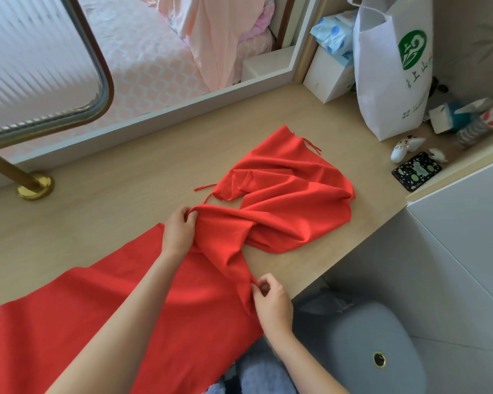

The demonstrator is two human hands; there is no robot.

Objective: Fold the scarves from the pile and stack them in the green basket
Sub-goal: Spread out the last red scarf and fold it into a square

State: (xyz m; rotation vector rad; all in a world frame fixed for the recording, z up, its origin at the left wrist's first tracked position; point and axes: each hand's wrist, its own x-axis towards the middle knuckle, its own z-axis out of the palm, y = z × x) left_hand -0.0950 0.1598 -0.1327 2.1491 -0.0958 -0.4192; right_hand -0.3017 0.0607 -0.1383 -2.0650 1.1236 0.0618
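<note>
A long red scarf (282,206) lies across the wooden table (111,191), twisted and bunched at its far right end, flatter toward the lower left where it runs off the frame. My left hand (180,231) grips a gathered fold on the scarf's far edge near the middle. My right hand (271,300) pinches the scarf's near edge at the table's front. No pile of scarves and no green basket are in view.
A white shopping bag (393,69) stands at the back right beside a white box (330,75), tissue packs (467,115) and a dark phone case (416,170). A brass rail post (34,186) rises at the left. A grey stool (376,348) sits below the table's right edge.
</note>
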